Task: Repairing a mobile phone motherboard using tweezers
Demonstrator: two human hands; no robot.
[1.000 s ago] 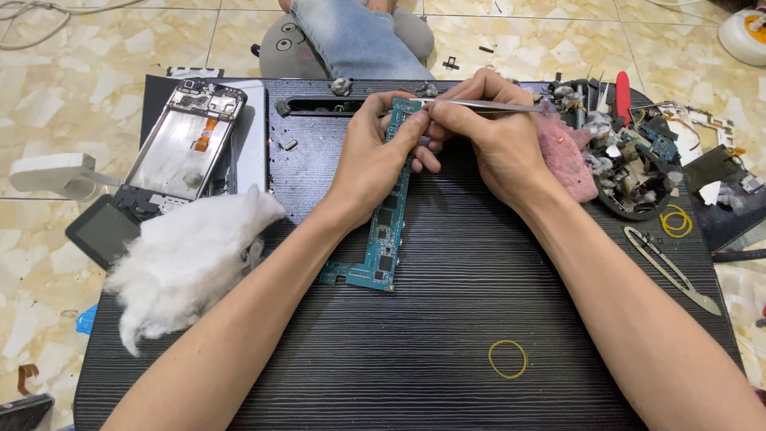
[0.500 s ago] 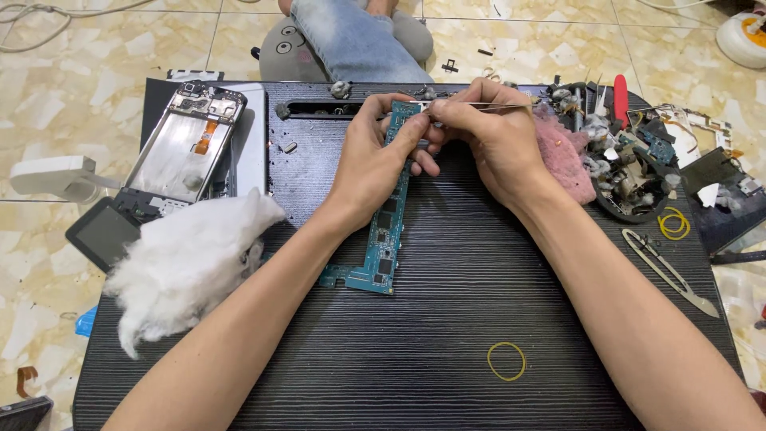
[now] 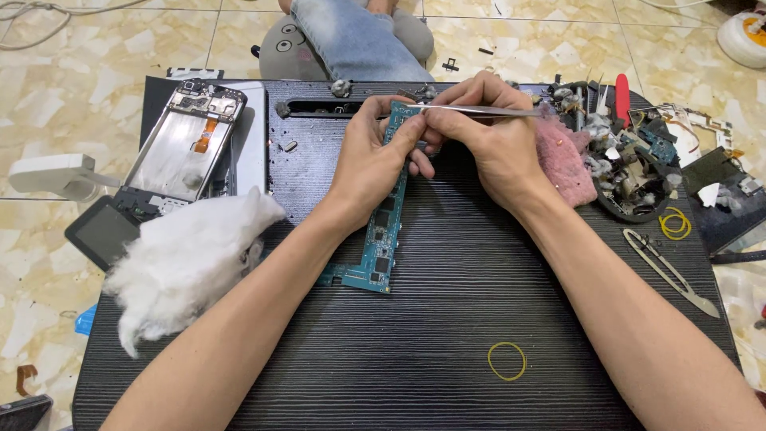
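A long blue-green circuit board (image 3: 381, 239) lies on the dark ribbed table (image 3: 447, 351). My left hand (image 3: 371, 160) presses on the board's far end, fingers curled over its edge. Next to it, my right hand (image 3: 487, 132) grips metal tweezers (image 3: 479, 111). The tweezers lie nearly level, and their tips point left to the board's far end, between my two hands. What the tips touch is hidden by my fingers.
A wad of white cotton (image 3: 187, 259) lies at the left. Behind it sit an opened phone frame (image 3: 187, 140) and a small dark screen (image 3: 100, 231). At the right are a pink cloth (image 3: 566, 164), a dish of scrap parts (image 3: 630, 172), spare tweezers (image 3: 670, 271), yellow rubber bands (image 3: 507, 361). A person's knee (image 3: 359, 36) is beyond the table.
Both hands stay at the board's far end. The tweezers have shifted slightly; the board has not moved.
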